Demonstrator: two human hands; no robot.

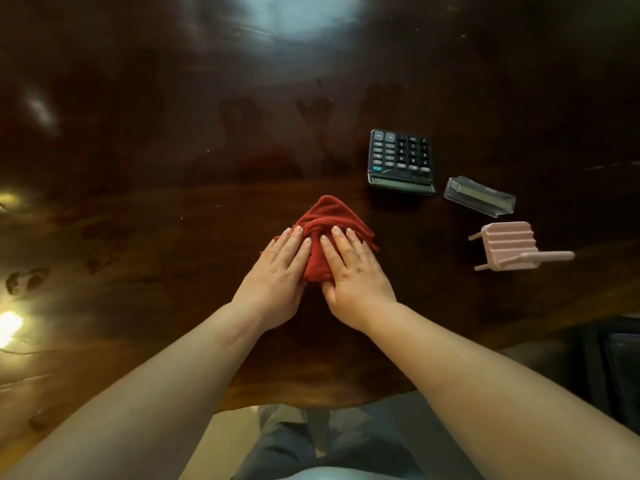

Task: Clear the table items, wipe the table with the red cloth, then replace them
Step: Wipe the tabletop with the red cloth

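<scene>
The person's legs, in grey trousers (287,445), show below the near edge of the desk (156,209), a dark polished wooden surface. Both bare forearms extend from that edge toward the middle of the desk.

The left hand (278,268) lies flat, fingers straight and close together, palm down on the left part of the red cloth (329,213). The right hand (353,268) lies in the same manner on the right part of the cloth, fingers straight, thumb at the cloth's near corner. Neither hand curls round the fabric; both press on it from above. The two hands sit just beside each other, with a narrow strip of cloth showing between them.

The red cloth is bunched into a rough triangle on the desk, inward from the near edge. Its near half is under the hands; its peak projects beyond the fingertips toward the far edge.

Toward the right edge of the desk, well apart from the cloth, lies a pink ribbed plastic piece (509,242) with pegs. Just beyond it lies a clear plastic case (479,196). Left of the case, a dark calculator (400,161) rests keys-up, its display end toward the near edge.

A pale light reflection (298,15) marks the far edge.
</scene>
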